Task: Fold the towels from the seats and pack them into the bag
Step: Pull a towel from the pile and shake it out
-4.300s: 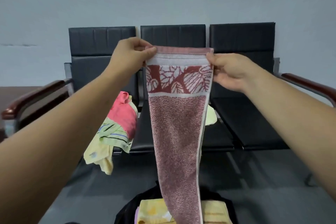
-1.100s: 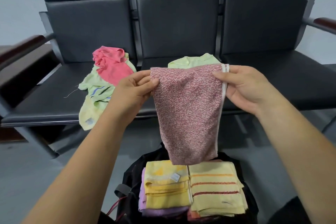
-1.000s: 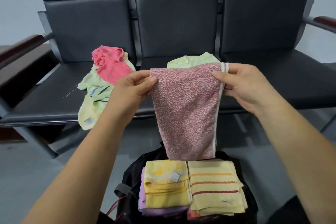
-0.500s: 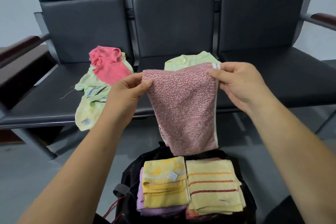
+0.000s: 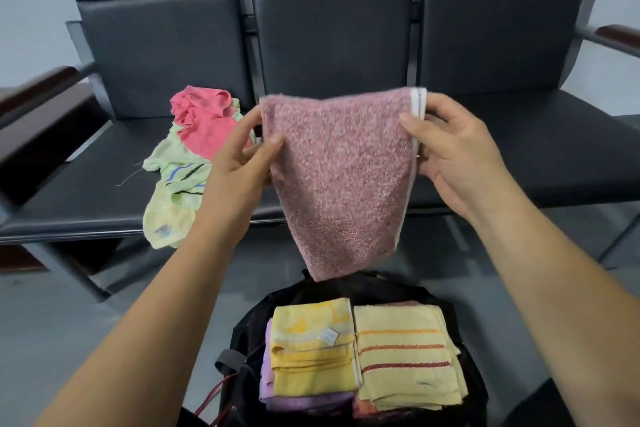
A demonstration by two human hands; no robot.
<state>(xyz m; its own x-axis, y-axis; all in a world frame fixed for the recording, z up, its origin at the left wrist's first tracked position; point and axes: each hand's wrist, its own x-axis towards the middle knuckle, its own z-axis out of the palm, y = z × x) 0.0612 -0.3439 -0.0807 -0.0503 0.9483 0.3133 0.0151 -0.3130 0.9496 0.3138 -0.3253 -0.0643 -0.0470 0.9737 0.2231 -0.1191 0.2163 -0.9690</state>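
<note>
Left hand [image 5: 239, 165], right hand [image 5: 455, 156] still pinch pink towel [image 5: 341, 180], now halved.

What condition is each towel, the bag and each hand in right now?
Pink speckled terry towel: folded, hanging between both hands.
Left hand: pinching one top corner.
Right hand: pinching the other.
Black fabric bag: open, folded towels inside.
Coral pink cloth towel: crumpled on the left seat.

Bench [image 5: 332, 38] behind, bag [image 5: 249, 333] before.
Crumpled towels [image 5: 194, 135], perhaps three, overhang left seat [image 5: 69, 204]'s front edge; folded towels [image 5: 401, 357] in bag.
</note>
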